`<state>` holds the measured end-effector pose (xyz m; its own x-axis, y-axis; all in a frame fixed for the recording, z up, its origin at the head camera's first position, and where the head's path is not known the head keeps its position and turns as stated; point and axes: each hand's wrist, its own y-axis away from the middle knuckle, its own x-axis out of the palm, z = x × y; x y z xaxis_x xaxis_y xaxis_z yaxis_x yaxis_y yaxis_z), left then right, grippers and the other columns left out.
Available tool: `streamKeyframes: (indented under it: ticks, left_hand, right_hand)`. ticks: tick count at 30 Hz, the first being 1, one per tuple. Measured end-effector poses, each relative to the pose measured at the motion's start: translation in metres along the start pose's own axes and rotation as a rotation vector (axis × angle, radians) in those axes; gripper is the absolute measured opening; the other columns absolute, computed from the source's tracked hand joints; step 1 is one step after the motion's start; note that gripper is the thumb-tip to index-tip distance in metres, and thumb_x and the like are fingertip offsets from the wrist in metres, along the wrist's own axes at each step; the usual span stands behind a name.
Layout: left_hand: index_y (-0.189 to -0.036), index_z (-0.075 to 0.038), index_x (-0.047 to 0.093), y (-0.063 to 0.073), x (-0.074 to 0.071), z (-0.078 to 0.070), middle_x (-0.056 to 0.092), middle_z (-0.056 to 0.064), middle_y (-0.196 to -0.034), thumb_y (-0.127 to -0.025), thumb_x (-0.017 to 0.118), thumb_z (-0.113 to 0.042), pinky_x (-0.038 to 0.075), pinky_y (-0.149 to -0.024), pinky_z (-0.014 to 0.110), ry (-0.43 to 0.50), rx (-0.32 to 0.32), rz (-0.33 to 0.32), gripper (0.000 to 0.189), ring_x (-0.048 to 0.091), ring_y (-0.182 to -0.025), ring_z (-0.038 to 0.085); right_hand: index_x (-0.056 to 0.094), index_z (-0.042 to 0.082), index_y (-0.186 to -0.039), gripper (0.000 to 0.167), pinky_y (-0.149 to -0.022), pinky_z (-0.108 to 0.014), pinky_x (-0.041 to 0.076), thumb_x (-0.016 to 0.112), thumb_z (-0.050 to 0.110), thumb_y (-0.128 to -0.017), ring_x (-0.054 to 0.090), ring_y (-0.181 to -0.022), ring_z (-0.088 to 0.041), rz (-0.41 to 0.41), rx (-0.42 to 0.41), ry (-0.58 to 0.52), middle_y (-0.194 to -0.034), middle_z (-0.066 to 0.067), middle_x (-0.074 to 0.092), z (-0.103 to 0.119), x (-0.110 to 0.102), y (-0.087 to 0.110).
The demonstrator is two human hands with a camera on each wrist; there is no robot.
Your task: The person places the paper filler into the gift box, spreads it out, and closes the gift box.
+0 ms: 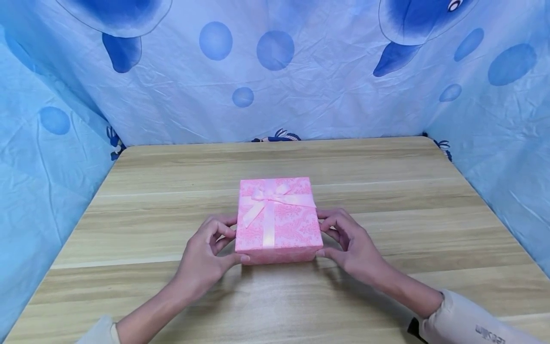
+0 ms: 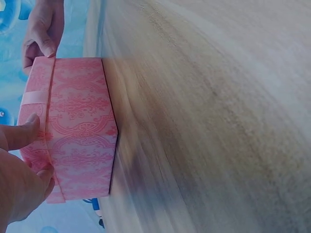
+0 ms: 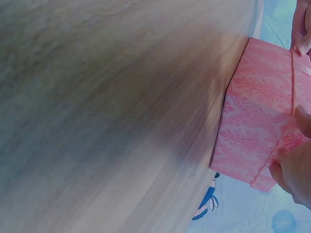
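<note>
A square pink gift box [image 1: 294, 227] with a damask pattern sits closed on the wooden table. A pale pink ribbon with a bow [image 1: 269, 197] crosses the top of its lid [image 2: 34, 109]. At the box's left side, my left hand [image 1: 205, 251] grips the lid by its edge, the thumb at the near left corner and the fingers farther back. My right hand [image 1: 354, 243] holds the lid's right side in the same way, its thumb at the near right corner. Both wrist views show fingertips on the lid's rim, above the seam with the box base [image 3: 252, 107].
The wood-grain table [image 1: 129, 229] extends around the box on all sides. Blue cloth [image 1: 335, 95] printed with dolphins and bubbles hangs behind the table and along its left and right edges.
</note>
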<state>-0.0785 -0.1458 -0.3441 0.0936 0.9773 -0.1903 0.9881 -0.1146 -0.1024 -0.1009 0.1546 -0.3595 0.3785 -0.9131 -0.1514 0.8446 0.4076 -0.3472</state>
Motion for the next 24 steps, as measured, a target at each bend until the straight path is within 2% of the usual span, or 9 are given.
streamKeyframes:
  ticks: [4,9,16,21,24]
  left_hand:
    - [-0.09,0.006,0.051,0.0,0.0,0.0,0.051,0.007,-0.128,-0.063,0.084,0.01,0.042,-0.097,0.02,-0.011,-0.014,0.01,0.043,0.053,-0.124,0.021]
    - [-0.089,0.005,0.05,-0.002,0.0,0.003,0.051,0.007,-0.127,-0.063,0.083,0.012,0.042,-0.098,0.021,-0.001,0.004,0.009,0.043,0.053,-0.123,0.021]
    - [-0.092,0.004,0.051,-0.001,-0.002,0.004,0.051,0.007,-0.13,-0.064,0.083,0.01,0.043,-0.097,0.021,-0.029,-0.006,0.007,0.043,0.052,-0.124,0.022]
    - [-0.096,-0.007,0.055,0.007,-0.009,0.006,0.052,0.0,-0.131,-0.068,0.085,-0.002,0.047,-0.096,0.027,-0.14,-0.024,0.022,0.042,0.053,-0.122,0.019]
    - [-0.104,-0.012,0.057,0.013,-0.017,0.002,0.052,0.0,-0.132,-0.072,0.084,-0.008,0.048,-0.095,0.033,-0.233,-0.02,0.047,0.042,0.051,-0.123,0.019]
  right_hand:
    - [0.05,-0.004,-0.099,0.04,-0.104,-0.03,0.038,0.069,-0.025,-0.07,0.044,-0.129,-0.033,-0.012,0.007,0.011,-0.132,-0.019,0.043,-0.001,0.001,0.001]
    - [0.05,-0.004,-0.099,0.041,-0.104,-0.03,0.038,0.069,-0.025,-0.069,0.045,-0.128,-0.03,-0.021,0.012,0.021,-0.132,-0.018,0.044,-0.002,0.001,0.001]
    - [0.052,-0.001,-0.101,0.044,-0.106,-0.029,0.036,0.069,-0.025,-0.068,0.043,-0.129,-0.034,-0.023,0.015,0.047,-0.132,-0.018,0.045,-0.002,0.003,0.0]
    - [0.052,-0.001,-0.114,0.051,-0.104,-0.03,0.038,0.07,-0.022,-0.071,0.044,-0.13,-0.028,-0.02,0.023,0.104,-0.133,-0.015,0.046,0.003,-0.001,0.002]
    - [0.05,0.002,-0.125,0.054,-0.103,-0.033,0.041,0.07,-0.015,-0.078,0.045,-0.128,-0.026,-0.038,0.053,0.193,-0.134,-0.011,0.046,0.01,-0.009,0.004]
